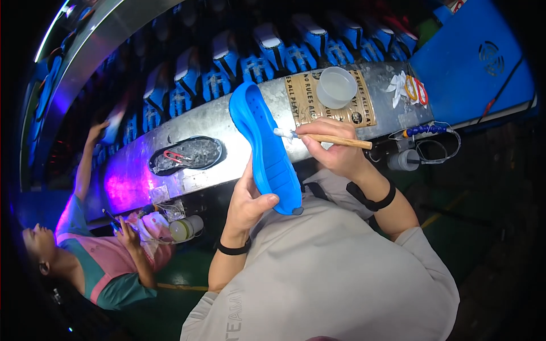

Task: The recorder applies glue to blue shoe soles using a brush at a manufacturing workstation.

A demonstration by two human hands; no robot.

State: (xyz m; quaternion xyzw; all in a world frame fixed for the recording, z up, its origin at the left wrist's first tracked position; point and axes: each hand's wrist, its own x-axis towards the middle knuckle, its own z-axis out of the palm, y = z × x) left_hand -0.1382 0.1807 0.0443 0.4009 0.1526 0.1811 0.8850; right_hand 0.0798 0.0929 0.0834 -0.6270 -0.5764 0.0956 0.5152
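Observation:
A blue shoe sole [267,145] is held up and tilted in front of me, its inner side facing me. My left hand [248,202] is closed on its lower left edge, thumb on the near side. In my right hand [335,149] is a brush [341,141] with a wooden handle and a white tip. That tip is at the right edge of the sole; whether it touches I cannot tell. Behind my right hand, a translucent plastic bowl [336,87] stands on a taped cardboard sheet [304,102] on the metal bench.
A dark shoe-shaped tray [187,156] with a red-handled tool lies on the metal bench [128,176]. Behind stand several blue shoe parts [224,54] in rows. White scraps and coloured rings [415,90] lie at right, above a small jar [402,161]. A co-worker [105,256] reaches toward the rows at left.

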